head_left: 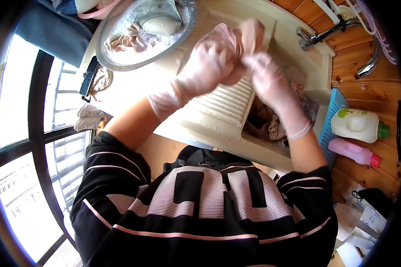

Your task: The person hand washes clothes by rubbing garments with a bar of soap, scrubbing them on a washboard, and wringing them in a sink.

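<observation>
Both my hands wear thin translucent gloves and are raised over the ribbed washboard [223,107] of the laundry sink. My left hand [214,58] is closed around a bunched pinkish-beige cloth [252,34]. My right hand [266,73] pinches the same cloth from the right side. Motion blurs the fingers and the cloth, so the kind of garment cannot be made out. Below my right forearm, more wet laundry [276,129] lies in the sink basin. To the left, a basin [101,51] holds soapy water, beige cloth [131,40] and a pale rounded item [162,24].
A chrome faucet [318,38] reaches over the sink from the upper right. On a blue rack [332,118] at the right lie a white bottle with a green cap [356,124] and a pink bottle [352,151]. A phone [89,76] and white shoes [88,118] are at the left.
</observation>
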A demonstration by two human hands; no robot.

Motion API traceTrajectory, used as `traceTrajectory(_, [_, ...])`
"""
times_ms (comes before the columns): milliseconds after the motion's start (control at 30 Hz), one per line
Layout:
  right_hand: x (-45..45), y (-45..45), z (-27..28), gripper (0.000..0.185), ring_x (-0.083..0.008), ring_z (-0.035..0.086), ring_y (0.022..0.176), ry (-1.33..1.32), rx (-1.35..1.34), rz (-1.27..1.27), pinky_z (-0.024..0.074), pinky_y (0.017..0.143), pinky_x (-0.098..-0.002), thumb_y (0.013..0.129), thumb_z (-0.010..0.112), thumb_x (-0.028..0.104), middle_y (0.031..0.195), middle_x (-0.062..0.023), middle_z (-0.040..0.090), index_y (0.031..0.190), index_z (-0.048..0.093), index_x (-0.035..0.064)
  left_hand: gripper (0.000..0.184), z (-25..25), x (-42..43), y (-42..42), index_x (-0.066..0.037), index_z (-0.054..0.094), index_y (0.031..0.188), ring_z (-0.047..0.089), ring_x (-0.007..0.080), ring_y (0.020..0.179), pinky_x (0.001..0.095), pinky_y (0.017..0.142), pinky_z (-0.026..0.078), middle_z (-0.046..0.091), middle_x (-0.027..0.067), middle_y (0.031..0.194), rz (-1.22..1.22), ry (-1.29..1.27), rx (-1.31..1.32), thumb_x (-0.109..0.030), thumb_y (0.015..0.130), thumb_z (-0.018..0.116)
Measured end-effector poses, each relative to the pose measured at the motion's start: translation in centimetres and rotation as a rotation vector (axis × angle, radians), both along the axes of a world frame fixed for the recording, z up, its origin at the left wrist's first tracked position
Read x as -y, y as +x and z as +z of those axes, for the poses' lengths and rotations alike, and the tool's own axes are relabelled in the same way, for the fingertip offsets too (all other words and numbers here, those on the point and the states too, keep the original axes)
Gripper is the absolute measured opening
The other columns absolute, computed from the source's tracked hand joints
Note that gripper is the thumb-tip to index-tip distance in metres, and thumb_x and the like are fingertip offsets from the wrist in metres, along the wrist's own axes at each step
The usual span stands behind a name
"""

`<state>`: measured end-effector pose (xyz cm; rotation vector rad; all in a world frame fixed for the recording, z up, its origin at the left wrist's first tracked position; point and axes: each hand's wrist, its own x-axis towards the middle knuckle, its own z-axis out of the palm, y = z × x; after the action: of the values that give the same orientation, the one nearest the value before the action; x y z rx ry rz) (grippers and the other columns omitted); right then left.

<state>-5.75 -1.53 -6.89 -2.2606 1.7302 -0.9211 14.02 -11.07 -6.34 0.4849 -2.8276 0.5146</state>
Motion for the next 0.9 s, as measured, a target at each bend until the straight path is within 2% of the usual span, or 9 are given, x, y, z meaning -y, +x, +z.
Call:
traceTrajectory(67, [-3.7,2.8,-3.8,0.029,-0.0309,0.062,0.083,0.284,0.016,-0.028,0.054,0.067,-0.0403,0.086,0.058,0.012,0.101,-0.0142,0.06,0.115,0.059,0.0149,0.02,-4.3,-1.7,3.2,-0.005,0.06,0.086,0.059,0.0288,0.088,0.0426,0.081,0.049,0.059,0.0133,0.091,-0.148,0.458,-0.046,-0.025,0.084,0.058])
traceTrajectory(167, [-5.9,5.3,-4.8,0.045,-0.0342,0.053,0.097,0.119,-0.264,0.039,0.0484,0.081,-0.0416,0.078,0.066,0.022,0.117,-0.0165,0.051,0.12,0.059,0.007,0.03,-4.7,-2.8,4.7,-0.003,0.059,0.09,0.06,0.0275,0.08,0.0464,0.076,0.047,0.059,0.015,0.086,-0.304,0.406,-0.105,-0.029,0.078,0.065])
traceTrajectory(267, [-2.3,5.3,-6.6,0.039,-0.031,0.061,0.074,0.144,-0.312,0.071,0.0522,0.06,-0.0406,0.077,0.064,0.021,0.105,-0.0193,0.061,0.109,0.06,-0.0008,0.026,-6.0,-1.1,3.1,-0.006,0.062,0.092,0.062,0.0242,0.086,0.0451,0.076,0.05,0.062,0.0137,0.089,-0.184,0.489,0.192,-0.029,0.081,0.058])
traceTrajectory(433, [13.1,0.9,-9.1,0.014,-0.0404,0.062,0.079,0.31,-0.31,-0.41,0.0497,0.067,-0.052,0.084,0.047,0.008,0.084,-0.0184,0.064,0.096,0.053,0.0044,0.029,-7.0,8.6,-7.6,-0.002,0.063,0.103,0.065,0.0326,0.072,0.0414,0.065,0.054,0.067,0.0145,0.085,0.495,0.741,0.048,-0.019,0.083,0.051])
traceTrajectory(600, [2.3,2.9,-7.1,0.008,-0.0319,0.058,0.057,0.184,-0.145,0.072,0.0487,0.052,-0.0435,0.078,0.059,0.015,0.064,-0.0133,0.054,0.077,0.053,0.0084,0.033,-9.7,0.4,0.7,-0.002,0.064,0.108,0.058,0.0328,0.106,0.0485,0.094,0.045,0.061,0.024,0.108,0.053,0.395,-0.031,-0.018,0.081,0.057])
traceTrajectory(633, [-0.6,4.0,-6.3,0.012,-0.0294,0.057,0.055,0.192,-0.24,0.145,0.0471,0.049,-0.0428,0.076,0.062,0.017,0.062,-0.0119,0.053,0.075,0.053,0.0092,0.034,-9.5,-0.5,1.1,-0.003,0.063,0.11,0.059,0.0298,0.104,0.0445,0.093,0.046,0.063,0.0192,0.108,-0.116,0.871,-0.472,-0.017,0.079,0.059])
traceTrajectory(733, [2.5,2.8,-8.6,0.016,-0.025,0.053,0.049,0.082,-0.042,0.203,0.0431,0.043,-0.0407,0.076,0.063,0.019,0.059,-0.0105,0.05,0.073,0.05,0.0101,0.029,-7.1,1.6,-1.1,-0.004,0.062,0.11,0.06,0.0304,0.105,0.0398,0.092,0.047,0.061,0.0194,0.112,0.164,0.745,-0.213,-0.015,0.083,0.058])
traceTrajectory(767, [6.7,1.4,-7.4,0.03,-0.0417,0.066,0.082,-0.048,-0.43,-0.015,0.0519,0.061,-0.0538,0.083,0.053,0.021,0.099,-0.0254,0.065,0.103,0.063,0.0008,0.028,-7.3,3.4,-2.5,-0.004,0.062,0.109,0.061,0.0325,0.101,0.0409,0.09,0.048,0.061,0.0204,0.109,0.238,0.721,-0.098,-0.016,0.083,0.057])
traceTrajectory(900, [12.4,1.4,-8.6,0.007,-0.0227,0.061,0.066,0.501,-0.243,-0.331,0.05,0.055,-0.0362,0.085,0.055,0.011,0.077,-0.011,0.06,0.089,0.058,0.0053,0.023,-6.4,7.1,-5.2,-0.001,0.063,0.096,0.064,0.0317,0.069,0.0409,0.065,0.054,0.066,0.0174,0.084,0.349,0.749,0.162,-0.018,0.084,0.054])
